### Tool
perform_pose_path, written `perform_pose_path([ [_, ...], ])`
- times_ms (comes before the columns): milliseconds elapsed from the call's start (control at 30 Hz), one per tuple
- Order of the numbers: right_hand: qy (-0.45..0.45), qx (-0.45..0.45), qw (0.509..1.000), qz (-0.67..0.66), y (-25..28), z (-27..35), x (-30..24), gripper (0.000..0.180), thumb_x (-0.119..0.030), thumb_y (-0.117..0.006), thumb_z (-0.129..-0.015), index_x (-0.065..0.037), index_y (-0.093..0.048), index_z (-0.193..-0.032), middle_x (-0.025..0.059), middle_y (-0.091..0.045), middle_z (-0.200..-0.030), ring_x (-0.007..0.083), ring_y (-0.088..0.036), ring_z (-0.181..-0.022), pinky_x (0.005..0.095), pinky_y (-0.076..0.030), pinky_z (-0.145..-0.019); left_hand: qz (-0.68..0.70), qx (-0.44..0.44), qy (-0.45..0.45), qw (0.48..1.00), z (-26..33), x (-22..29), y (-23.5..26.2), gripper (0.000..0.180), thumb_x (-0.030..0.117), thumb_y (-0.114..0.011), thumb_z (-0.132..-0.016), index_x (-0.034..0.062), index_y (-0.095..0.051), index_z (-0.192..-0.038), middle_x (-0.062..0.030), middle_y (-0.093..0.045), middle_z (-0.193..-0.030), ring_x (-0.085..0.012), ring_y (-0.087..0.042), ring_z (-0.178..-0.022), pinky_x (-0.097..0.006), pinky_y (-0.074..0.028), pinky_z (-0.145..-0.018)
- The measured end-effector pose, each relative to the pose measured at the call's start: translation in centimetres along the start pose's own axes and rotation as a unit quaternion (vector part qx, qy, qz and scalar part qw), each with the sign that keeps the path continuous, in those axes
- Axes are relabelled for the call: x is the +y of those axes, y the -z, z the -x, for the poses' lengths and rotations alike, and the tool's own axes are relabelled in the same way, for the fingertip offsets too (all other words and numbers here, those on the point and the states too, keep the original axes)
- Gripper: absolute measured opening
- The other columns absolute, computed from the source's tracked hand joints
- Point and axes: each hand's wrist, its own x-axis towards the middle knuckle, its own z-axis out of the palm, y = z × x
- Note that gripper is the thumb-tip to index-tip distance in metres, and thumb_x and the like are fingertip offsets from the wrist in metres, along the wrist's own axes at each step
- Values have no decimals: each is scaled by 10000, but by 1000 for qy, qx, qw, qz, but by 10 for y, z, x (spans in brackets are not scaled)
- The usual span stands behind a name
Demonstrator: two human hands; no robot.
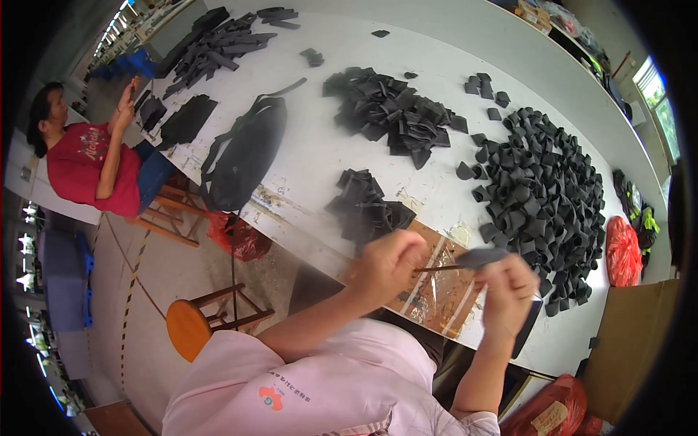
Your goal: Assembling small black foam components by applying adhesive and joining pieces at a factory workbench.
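Observation:
My left hand pinches a thin dark brush-like stick, whose tip reaches a small dark grey curved piece. My right hand holds that piece from below, just above the table's near edge. Under both hands lies a brown board with shiny clear film on it. A small heap of folded black pieces sits just beyond my left hand. A big pile of curled dark pieces spreads beyond my right hand.
A long white table carries a third black heap, a black bag and dark strips at the far end. A person in a red shirt sits at the left. A round wooden stool and red bags stand nearby.

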Motion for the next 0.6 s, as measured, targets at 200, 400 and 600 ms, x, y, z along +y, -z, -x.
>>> perform_pose_path([
  [200, -85, 149, 978, -115, 11, -10, 22, 288, -237, -468, -906, 18, -589, -850, 23, -524, -627, 49, -437, -516, 176, -343, -455, -295, 164, 142, 930, -34, -132, 43, 184, 156, -630, -748, 20, -563, -852, -103, -548, -758, -266, -543, -700, -365, -435, -648],
  [400, -255, 14, 964, -77, -22, 35, 37, 264, -225, -524, -880, 17, -601, -809, 15, -546, -606, 72, -457, -505, 196, -367, -466, -300, 34, 188, 935, -43, -161, 52, 128, 109, -628, -720, 21, -537, -734, -103, -542, -744, -290, -532, -711, -371, -426, -630],
  [600, -197, -127, 968, 88, -46, 47, 36, 200, -135, -555, -844, 56, -588, -892, 69, -602, -673, 108, -551, -595, 239, -435, -533, -176, 104, -22, 979, -26, -62, 43, 71, -16, -600, -705, 9, -546, -743, -110, -578, -792, -250, -556, -732, -318, -450, -653],
])
